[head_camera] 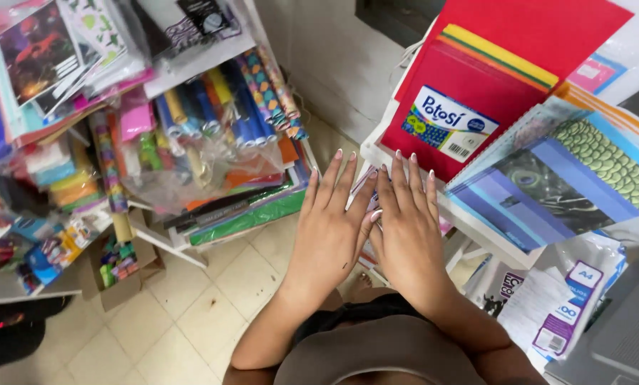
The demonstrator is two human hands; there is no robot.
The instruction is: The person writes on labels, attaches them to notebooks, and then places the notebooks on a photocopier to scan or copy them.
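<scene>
My left hand (pixel 330 228) and my right hand (pixel 409 228) lie side by side, palms down, fingers stretched out and thumbs touching. They rest over a thin white and purple packet (pixel 364 191), of which only a sliver shows between them. The fingertips of my right hand reach the lower edge of a red pack of coloured sheets (pixel 491 64) with a white and blue label. That pack lies on a white shelf (pixel 476 228). Neither hand grips anything.
Patterned sheets (pixel 562 171) with blue stripes and green scales lie right of the red pack. Wrapped paper reams (pixel 562 299) lean below. At left, a rack holds coloured paper rolls (pixel 212 107) and bagged stationery. A cardboard box (pixel 120 271) stands on the tiled floor (pixel 191 321).
</scene>
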